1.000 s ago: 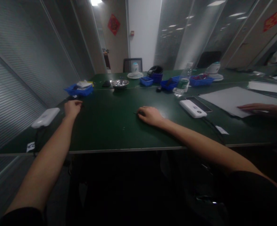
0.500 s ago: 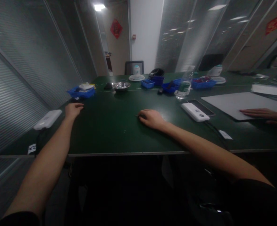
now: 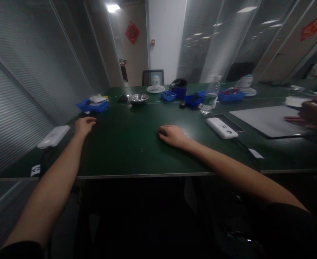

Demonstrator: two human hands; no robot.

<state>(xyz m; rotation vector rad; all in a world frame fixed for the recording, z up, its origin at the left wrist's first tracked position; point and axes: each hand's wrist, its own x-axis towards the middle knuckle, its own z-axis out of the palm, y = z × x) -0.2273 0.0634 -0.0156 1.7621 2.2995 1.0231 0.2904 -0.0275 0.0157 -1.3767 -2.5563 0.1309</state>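
My left hand (image 3: 84, 126) rests on the green table (image 3: 126, 151) toward its left end, thumb and fingers drawn together and pointing right. Whatever may sit between these fingertips is too small and dark to make out. Near the middle of the table lies my right hand (image 3: 173, 136), its fingers curled around a small dark thing with a thin tip (image 3: 156, 132) that sticks out to the left. Most of that thing is hidden by the fingers, so its kind cannot be told.
White power banks with cables lie on the left (image 3: 54, 137) and right (image 3: 222, 128). A dark flat phone-like slab (image 3: 230, 122), a water bottle (image 3: 210, 99), a metal bowl (image 3: 138, 99) and blue baskets (image 3: 93, 105) stand farther back. A co-worker's hand (image 3: 313, 113) is over a grey board (image 3: 266, 120).
Both my hands stay where they were. At the right, the co-worker's hand has lifted from lying flat on the grey board, and another blurred hand shape appears there.
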